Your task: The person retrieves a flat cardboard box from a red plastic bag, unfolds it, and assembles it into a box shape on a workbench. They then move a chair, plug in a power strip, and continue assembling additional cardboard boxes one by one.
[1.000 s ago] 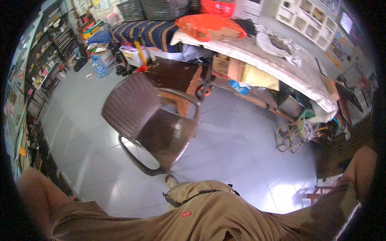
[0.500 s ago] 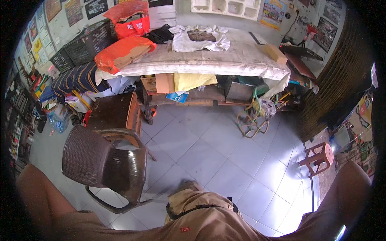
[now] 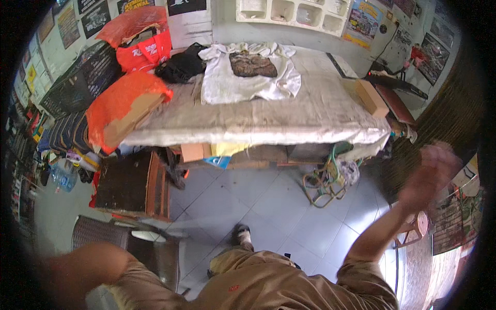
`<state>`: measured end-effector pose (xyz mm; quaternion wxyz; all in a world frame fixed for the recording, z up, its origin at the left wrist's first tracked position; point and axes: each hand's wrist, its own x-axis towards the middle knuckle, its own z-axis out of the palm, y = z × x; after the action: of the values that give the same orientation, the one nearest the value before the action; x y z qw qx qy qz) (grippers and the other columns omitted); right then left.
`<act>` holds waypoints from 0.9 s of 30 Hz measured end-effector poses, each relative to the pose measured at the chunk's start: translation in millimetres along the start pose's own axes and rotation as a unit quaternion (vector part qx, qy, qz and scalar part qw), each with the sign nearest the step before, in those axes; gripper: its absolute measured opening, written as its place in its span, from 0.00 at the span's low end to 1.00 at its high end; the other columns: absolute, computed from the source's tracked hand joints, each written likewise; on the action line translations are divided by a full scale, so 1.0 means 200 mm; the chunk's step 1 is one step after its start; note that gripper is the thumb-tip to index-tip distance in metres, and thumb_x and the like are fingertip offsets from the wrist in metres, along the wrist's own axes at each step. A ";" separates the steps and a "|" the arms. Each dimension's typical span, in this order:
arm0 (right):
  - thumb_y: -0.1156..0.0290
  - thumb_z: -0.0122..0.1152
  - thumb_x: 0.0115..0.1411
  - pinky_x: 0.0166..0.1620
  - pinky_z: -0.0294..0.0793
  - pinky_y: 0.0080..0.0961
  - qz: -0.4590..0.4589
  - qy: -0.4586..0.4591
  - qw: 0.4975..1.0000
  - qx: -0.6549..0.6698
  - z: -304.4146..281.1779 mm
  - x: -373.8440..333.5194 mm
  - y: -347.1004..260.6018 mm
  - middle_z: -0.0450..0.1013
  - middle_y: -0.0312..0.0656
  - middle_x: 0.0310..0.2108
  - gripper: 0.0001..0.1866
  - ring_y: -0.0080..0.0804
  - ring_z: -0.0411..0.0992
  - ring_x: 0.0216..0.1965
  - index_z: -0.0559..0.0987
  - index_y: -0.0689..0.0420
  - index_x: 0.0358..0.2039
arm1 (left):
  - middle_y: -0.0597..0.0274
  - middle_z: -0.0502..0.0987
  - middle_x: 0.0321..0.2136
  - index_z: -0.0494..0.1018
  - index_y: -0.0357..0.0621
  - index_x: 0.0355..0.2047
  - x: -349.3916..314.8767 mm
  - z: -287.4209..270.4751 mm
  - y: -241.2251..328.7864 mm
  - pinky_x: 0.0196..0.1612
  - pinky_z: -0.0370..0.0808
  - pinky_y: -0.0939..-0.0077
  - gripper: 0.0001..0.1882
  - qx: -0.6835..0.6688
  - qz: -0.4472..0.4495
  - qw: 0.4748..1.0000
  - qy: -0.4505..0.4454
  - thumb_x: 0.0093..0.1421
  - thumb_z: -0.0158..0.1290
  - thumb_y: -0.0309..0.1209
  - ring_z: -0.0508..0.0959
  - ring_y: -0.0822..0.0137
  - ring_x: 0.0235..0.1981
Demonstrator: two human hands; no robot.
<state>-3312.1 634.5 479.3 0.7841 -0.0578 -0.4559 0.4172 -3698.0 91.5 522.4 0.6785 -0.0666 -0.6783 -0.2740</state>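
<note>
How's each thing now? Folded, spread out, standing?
Rectangular white cloth: spread out, edges rumpled
Stained pale fabric cover: draped, hanging down in front
Black fabric bundle: crumpled
Brown woven-back plastic chair: upright, partly hidden
Round reddish stool: standing, partly hidden
Bare right hand: held out; blur hides its grip

The right hand (image 3: 439, 159) is blurred; the left hand is out of sight. The left arm (image 3: 101, 262) partly covers the chair (image 3: 98, 233); the top edge crops the tray (image 3: 296, 14).

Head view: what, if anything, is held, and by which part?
Nothing shows in the blurred right hand; the left hand is out of view, so cannot be told.
</note>
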 end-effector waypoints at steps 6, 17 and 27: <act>0.65 0.57 0.53 0.39 0.68 0.20 0.346 -0.154 0.899 -0.219 -0.03 -0.51 0.77 0.70 0.42 0.36 0.19 0.27 0.68 0.37 0.71 0.62 0.42 | 0.55 0.72 0.40 0.70 0.38 0.38 -1.03 1.04 0.89 0.47 0.65 0.71 0.15 -0.420 -0.178 0.814 -0.359 0.55 0.50 0.36 0.71 0.65 0.43; 0.74 0.55 0.53 0.33 0.68 0.17 0.121 -0.107 0.844 -0.512 -0.48 0.38 1.50 0.71 0.35 0.33 0.16 0.18 0.68 0.31 0.71 0.62 0.43 | 0.40 0.65 0.47 0.67 0.34 0.45 -1.84 1.71 1.09 0.53 0.57 0.58 0.28 -0.122 -0.051 0.825 -0.549 0.53 0.50 0.46 0.62 0.46 0.51; 0.77 0.56 0.50 0.39 0.66 0.18 -0.034 -0.453 0.673 -0.584 -0.25 0.37 2.07 0.69 0.37 0.28 0.06 0.26 0.68 0.35 0.74 0.61 0.31 | 0.39 0.68 0.43 0.72 0.39 0.38 -1.82 1.64 1.20 0.51 0.59 0.56 0.24 -0.089 0.006 0.866 -0.492 0.45 0.59 0.42 0.65 0.44 0.48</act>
<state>-3505.6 967.7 305.4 0.3018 -0.2923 -0.9074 0.0138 -3850.9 547.1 263.9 0.2495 -0.2565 -0.8966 -0.2610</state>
